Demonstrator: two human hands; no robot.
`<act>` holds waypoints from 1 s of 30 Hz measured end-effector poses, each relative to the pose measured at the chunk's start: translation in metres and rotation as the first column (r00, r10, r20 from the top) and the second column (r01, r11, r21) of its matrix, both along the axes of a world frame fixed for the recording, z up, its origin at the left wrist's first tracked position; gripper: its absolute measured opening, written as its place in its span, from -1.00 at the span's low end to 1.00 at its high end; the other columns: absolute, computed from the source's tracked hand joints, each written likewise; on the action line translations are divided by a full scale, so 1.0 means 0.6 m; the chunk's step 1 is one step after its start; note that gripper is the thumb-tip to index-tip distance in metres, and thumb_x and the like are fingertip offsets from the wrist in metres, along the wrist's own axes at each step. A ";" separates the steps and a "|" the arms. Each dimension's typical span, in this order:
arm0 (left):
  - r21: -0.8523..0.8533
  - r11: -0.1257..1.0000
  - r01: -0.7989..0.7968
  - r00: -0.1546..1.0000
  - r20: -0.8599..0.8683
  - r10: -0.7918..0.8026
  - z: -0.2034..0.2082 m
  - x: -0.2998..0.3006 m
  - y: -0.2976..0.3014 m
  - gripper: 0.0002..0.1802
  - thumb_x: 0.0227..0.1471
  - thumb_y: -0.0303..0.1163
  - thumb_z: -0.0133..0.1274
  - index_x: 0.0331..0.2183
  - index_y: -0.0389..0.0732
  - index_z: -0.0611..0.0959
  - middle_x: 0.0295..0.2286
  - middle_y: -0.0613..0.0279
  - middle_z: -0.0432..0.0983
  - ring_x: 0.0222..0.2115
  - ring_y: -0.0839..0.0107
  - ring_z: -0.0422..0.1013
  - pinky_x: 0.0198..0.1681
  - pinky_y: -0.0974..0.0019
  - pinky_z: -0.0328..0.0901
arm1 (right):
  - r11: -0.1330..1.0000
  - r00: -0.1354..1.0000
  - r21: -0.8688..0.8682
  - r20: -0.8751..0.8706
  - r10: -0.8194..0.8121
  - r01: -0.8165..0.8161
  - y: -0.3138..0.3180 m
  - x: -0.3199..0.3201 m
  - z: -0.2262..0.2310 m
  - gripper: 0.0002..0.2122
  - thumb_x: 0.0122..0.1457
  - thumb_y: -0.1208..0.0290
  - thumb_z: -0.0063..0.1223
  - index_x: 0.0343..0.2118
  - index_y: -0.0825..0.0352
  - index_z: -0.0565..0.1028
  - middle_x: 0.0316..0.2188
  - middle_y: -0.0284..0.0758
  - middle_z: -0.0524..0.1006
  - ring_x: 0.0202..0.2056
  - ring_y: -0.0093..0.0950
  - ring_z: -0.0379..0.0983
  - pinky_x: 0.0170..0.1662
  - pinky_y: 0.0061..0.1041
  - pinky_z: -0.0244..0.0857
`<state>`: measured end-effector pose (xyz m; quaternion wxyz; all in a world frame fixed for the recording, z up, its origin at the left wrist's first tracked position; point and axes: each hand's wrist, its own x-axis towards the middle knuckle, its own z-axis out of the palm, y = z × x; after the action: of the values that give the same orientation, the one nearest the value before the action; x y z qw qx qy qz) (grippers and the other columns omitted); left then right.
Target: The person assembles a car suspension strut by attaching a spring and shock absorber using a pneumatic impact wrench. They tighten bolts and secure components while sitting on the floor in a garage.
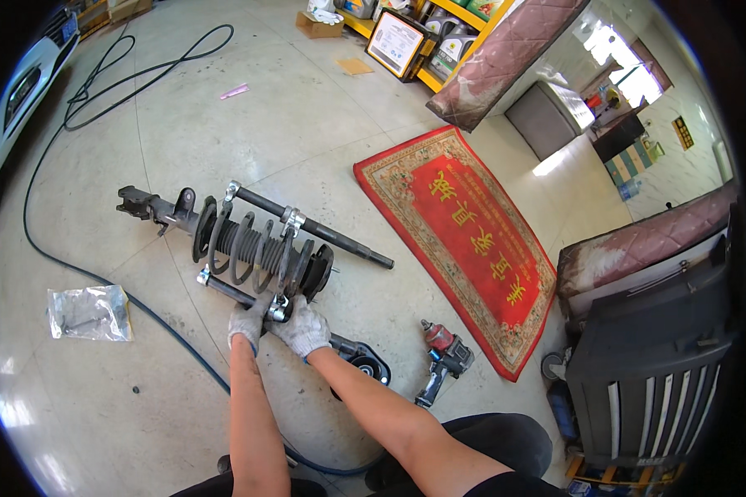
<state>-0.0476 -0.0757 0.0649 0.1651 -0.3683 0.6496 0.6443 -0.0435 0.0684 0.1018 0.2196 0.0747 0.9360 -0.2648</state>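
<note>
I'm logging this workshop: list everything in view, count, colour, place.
Strut with coil spring: one, dark, centre
Compressor rods: two, dark, silver clamps, beside strut
Impact wrench: one, red and grey, right of centre
Round part: one, black, left of wrench
Plastic bag: one, clear, left
Hose: one, dark, looping left
Mat: one, red, right
Car: one, white, upper left
Shelving: one, yellow, top
Jugs: several, mixed, on shelving
Curtains: two, mauve, right
Box: one, grey, upper right
Casing: one, black, lower right
Left hand: one, white-gloved, at lower clamp
Right hand: one, white-gloved, at same clamp
</note>
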 end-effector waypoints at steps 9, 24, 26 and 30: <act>0.505 0.859 -0.088 0.937 -0.252 0.244 -0.081 0.024 -0.010 -0.26 -0.05 0.03 0.33 -0.02 -0.37 0.58 -0.32 0.15 0.61 -0.42 0.37 0.49 -0.37 0.31 0.41 | 0.998 0.996 -0.015 -0.075 0.058 -0.059 -0.007 -0.001 -0.010 -0.24 -0.11 -0.20 0.34 0.01 0.31 0.37 -0.21 0.07 0.61 -0.17 0.00 0.59 -0.06 -0.08 0.47; 0.154 0.985 -0.083 0.992 -0.079 0.096 -0.078 0.001 -0.009 -0.31 0.05 -0.01 0.29 0.05 -0.30 0.55 -0.30 0.23 0.62 -0.41 0.38 0.51 -0.39 0.26 0.44 | 0.995 0.985 -0.003 -0.146 0.094 -0.096 -0.012 0.008 -0.010 -0.41 -0.01 -0.07 0.33 -0.08 0.28 0.40 -0.26 -0.01 0.61 -0.22 -0.02 0.59 -0.10 -0.05 0.46; 0.222 0.972 -0.071 0.991 -0.093 0.094 -0.072 0.006 -0.002 -0.34 0.08 -0.01 0.26 0.05 -0.27 0.56 -0.32 0.24 0.62 -0.41 0.38 0.51 -0.42 0.25 0.42 | 0.994 0.983 -0.003 -0.153 0.106 -0.107 0.001 0.010 -0.009 -0.42 0.00 -0.06 0.33 -0.08 0.27 0.40 -0.25 -0.03 0.61 -0.20 -0.03 0.59 -0.09 -0.06 0.46; 0.622 0.782 -0.034 0.934 -0.260 0.247 -0.109 0.026 -0.018 -0.48 0.17 -0.06 0.15 0.00 -0.24 0.58 -0.28 0.21 0.62 -0.38 0.31 0.54 -0.37 0.20 0.46 | 0.993 0.984 -0.041 -0.151 0.099 -0.106 0.000 0.008 -0.005 -0.45 -0.01 -0.04 0.33 -0.09 0.24 0.42 -0.24 -0.06 0.61 -0.16 -0.05 0.58 -0.06 -0.06 0.45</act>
<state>-0.0319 -0.0867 -0.0006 0.1156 -0.2314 0.3963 0.8809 -0.0388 0.0683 0.0990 0.1643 0.0010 0.9457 -0.2806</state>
